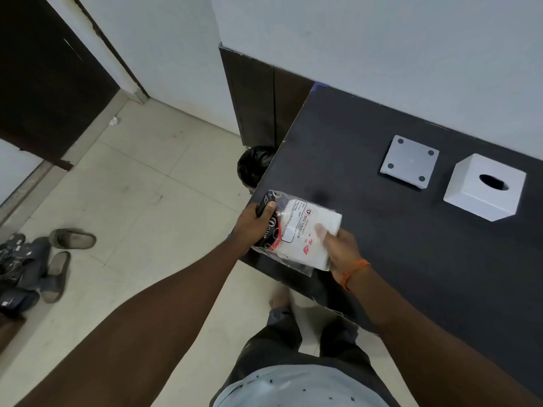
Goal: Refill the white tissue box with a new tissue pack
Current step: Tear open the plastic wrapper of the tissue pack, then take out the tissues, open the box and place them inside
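Note:
A tissue pack (296,235) in clear plastic wrap with red and black print hangs over the left front corner of the dark table (382,230). My left hand (254,226) grips the pack's dark printed left end. My right hand (340,248) grips its right side, fingers reaching inside the wrap onto the white tissues. The white tissue box (484,190), a cube with an oval slot on top, stands at the table's right, well apart from both hands. Its grey square base plate (410,161) with round feet lies bottom-up just left of it.
A bin with a black liner (254,167) stands on the floor against the table's left edge. Slippers and dark shoes (44,259) lie on the tiled floor at far left. A white wall runs behind the table, dark cabinet panels (264,104) to its left.

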